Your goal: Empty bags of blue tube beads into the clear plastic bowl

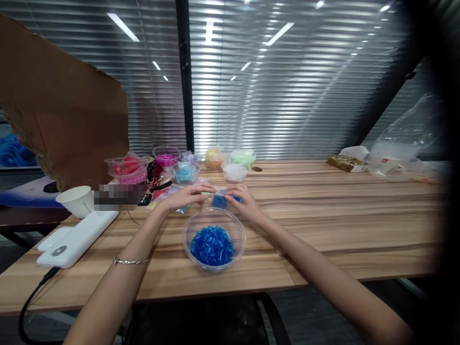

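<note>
A small clear plastic bag [219,201] with blue contents lies just beyond the bowl, between my two hands. My left hand [189,196] pinches the bag's upper edge from the left, fingers bent inward. On the other side, my right hand [246,203] has its thumb and fingers closed on the same edge, with more blue showing beneath them. Nearer to me stands a clear round plastic bowl [187,242], partly filled with short blue tube beads [212,246]. Neither hand touches the bowl.
Bowls of red [125,166], magenta [166,159], light blue [186,171] and white [235,172] material stand at the back. Left are a paper cup [77,201] and a white cabled device [77,239]. A plastic bag [398,148] and a gold packet [345,163] lie far right.
</note>
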Demonstrator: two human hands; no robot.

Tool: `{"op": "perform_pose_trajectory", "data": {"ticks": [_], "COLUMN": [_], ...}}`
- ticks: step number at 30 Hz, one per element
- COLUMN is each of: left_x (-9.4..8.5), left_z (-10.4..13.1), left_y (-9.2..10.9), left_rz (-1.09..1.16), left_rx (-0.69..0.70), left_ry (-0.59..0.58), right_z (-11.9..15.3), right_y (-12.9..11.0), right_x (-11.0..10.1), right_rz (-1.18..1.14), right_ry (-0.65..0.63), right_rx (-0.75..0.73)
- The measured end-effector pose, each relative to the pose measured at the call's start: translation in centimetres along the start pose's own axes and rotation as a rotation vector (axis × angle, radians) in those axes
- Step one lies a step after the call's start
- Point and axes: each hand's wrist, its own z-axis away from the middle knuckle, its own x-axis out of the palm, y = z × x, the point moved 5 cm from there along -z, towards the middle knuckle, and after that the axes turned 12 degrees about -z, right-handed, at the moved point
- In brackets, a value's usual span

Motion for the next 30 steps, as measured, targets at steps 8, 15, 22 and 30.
{"op": "perform_pose_trajectory", "data": {"ticks": [8,15,22,30], "left_x": [2.0,3.0,4.0,5.1], "left_z": [-0.5,-1.1,-1.9,-2.2], "left_y": [0.7,0.2,-3.7,-4.6], "left_rz": [-0.115,0.062,0.163,0.156], "left_rx": [0.087,0.083,-0.067,-0.018], "left_ry": [-0.010,0.111,0.269,0.236], "right_z": [0.7,1.9,1.8,1.8], "right_y": [1.1,2.7,3.0,2.6], "right_x": [0.9,2.9,3.6,3.9], "right_rz": [-0.414,-0.698,-0.769,-0.814], "right_ry": [-0.216,-0.210,-0.158,-0.161], "right_rx": [0.356,0.540,0.574,0.665]}}
